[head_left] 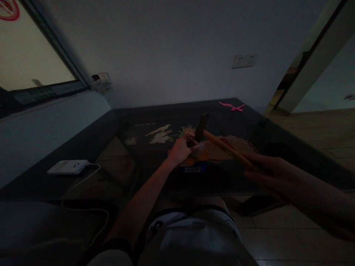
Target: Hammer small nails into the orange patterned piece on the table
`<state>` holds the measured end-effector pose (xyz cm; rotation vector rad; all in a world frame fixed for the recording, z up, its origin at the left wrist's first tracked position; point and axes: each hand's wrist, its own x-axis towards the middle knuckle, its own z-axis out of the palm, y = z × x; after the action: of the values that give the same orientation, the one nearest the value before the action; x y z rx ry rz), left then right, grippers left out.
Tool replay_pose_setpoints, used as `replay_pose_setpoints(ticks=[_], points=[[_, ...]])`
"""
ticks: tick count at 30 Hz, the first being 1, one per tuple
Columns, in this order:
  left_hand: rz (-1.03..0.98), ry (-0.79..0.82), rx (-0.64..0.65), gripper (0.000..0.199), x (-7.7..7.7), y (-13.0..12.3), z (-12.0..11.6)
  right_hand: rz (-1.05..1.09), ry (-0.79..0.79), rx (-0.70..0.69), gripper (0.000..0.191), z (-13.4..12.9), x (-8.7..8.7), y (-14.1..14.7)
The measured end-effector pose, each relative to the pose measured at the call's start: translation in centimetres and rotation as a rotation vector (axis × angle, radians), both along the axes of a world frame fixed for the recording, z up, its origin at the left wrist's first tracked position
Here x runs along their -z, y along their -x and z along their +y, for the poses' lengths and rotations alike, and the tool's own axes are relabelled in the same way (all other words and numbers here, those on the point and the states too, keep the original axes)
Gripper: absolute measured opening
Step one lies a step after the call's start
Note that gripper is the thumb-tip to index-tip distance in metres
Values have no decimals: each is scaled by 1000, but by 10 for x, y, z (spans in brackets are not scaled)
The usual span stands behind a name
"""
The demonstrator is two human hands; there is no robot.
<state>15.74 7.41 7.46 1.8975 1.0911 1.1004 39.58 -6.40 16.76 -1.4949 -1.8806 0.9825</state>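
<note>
My right hand point(266, 168) grips the light wooden handle of a hammer point(222, 145), whose dark metal head points up and to the left. The hammer head is beside the fingertips of my left hand point(181, 148). My left thumb and fingers are pinched together over a brown, speckled, leather-like sheet point(213, 151); what they hold is too dark and small to make out. Under the sheet's near side shows a blue block or box point(203, 168) with a white label. The picture is dim.
The dark glossy table point(155, 181) shows a bird-and-flower picture point(161, 135). On the left lies a white power bank or phone point(68, 167) with a white cable point(88, 177). A pink ribbon point(233, 107) lies at the far right. Wall sockets point(244, 60) are behind.
</note>
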Motion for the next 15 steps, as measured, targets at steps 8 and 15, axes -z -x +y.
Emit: replay_pose_setpoints(ticks=[8,15], points=[[54,-33,-1,36,1,1,1,-61,79,-54,55,2,6,-2],[73,-57,5,34,0,2,0,38,133,-10,59,2,19,-4]])
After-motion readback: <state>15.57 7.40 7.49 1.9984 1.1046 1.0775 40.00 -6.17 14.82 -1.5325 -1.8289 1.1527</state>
